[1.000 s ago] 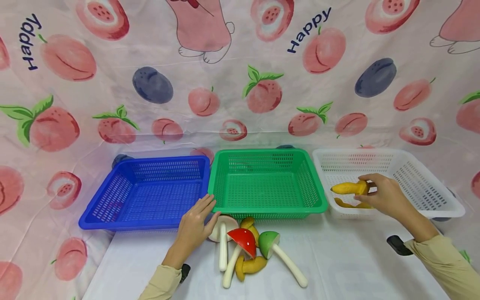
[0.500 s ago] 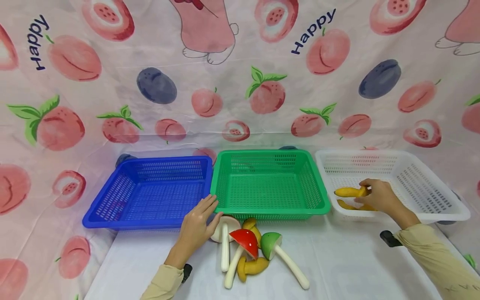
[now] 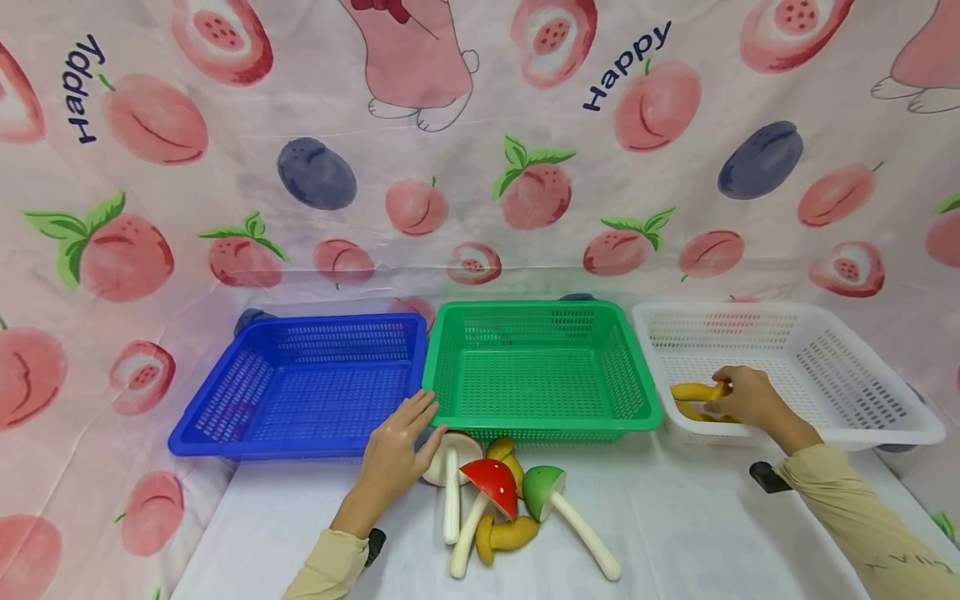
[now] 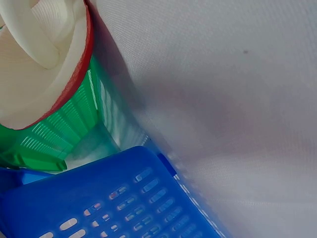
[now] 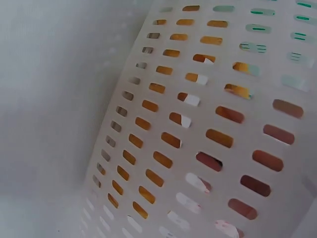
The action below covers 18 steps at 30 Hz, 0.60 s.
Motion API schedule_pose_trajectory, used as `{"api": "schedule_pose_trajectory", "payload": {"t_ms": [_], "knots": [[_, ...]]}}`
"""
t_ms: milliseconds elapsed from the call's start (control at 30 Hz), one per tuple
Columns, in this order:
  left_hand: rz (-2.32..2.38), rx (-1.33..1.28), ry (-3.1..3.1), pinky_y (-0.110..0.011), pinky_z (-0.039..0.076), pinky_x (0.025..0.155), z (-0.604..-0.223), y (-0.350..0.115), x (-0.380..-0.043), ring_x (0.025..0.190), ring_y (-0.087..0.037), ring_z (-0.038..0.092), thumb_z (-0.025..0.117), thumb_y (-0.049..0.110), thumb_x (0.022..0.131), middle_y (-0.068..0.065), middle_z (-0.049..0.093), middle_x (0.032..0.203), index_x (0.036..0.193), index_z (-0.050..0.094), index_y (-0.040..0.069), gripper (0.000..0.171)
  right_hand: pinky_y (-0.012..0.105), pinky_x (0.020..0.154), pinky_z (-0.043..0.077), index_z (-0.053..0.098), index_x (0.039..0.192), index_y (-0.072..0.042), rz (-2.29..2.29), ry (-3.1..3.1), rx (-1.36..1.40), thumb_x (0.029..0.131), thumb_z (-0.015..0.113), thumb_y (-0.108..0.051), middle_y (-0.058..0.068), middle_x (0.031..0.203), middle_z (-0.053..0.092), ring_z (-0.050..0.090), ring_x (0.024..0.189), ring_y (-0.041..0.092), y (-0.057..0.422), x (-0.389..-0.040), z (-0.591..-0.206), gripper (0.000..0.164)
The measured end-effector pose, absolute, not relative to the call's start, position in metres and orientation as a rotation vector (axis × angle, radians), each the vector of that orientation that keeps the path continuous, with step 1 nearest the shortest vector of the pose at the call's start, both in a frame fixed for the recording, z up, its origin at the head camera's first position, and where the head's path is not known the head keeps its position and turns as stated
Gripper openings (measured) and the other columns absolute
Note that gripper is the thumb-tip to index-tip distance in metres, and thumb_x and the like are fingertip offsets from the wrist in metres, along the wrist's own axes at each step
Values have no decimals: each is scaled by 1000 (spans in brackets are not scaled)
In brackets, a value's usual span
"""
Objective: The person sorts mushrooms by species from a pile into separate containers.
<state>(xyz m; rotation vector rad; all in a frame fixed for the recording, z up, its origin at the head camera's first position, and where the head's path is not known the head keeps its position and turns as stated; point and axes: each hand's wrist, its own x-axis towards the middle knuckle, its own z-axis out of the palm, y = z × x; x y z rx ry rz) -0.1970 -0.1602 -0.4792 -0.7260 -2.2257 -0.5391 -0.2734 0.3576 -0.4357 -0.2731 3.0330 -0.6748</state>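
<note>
My right hand reaches into the white basket and grips a yellow toy mushroom by its cap end. A second yellow mushroom lies just below it in that basket. In the right wrist view the slotted basket wall hides most of the hand and the yellow pieces. My left hand has its fingers extended at the adjoining corners of the blue basket and green basket. Beside its thumb lies a pale-gilled mushroom, its red-edged cap seen in the left wrist view.
In front of the green basket, a red-capped mushroom, a green-capped mushroom and two yellow mushrooms, one nearer and one behind, lie on the white tablecloth. A fruit-patterned cloth hangs behind the baskets.
My right hand has lowered the yellow mushroom deeper into the white basket, beside the other one. The left hand has stayed in place. The view has shifted slightly.
</note>
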Motion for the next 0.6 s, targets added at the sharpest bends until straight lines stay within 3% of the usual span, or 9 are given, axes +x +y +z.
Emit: {"api": "schedule_pose_trajectory", "payload": {"t_ms": [200,600], "knots": [[-532,-724,-2226,-44,46,98,-479,-160,-197,115,-32,57,73,17,81,-18,63,118,110,68,-5,37,55,74,50,54,109,22,-661,2998,-207,81,73,-19,37,103,57,52,94,52,359,-272,-434,53],[-539,-719,-2228,-44,46,98,-479,-160,-197,115,-32,57,72,17,81,-18,64,118,110,68,-5,36,52,72,55,57,112,17,-716,3049,-283,85,70,-20,36,109,57,57,96,50,349,-258,-416,47]]}}
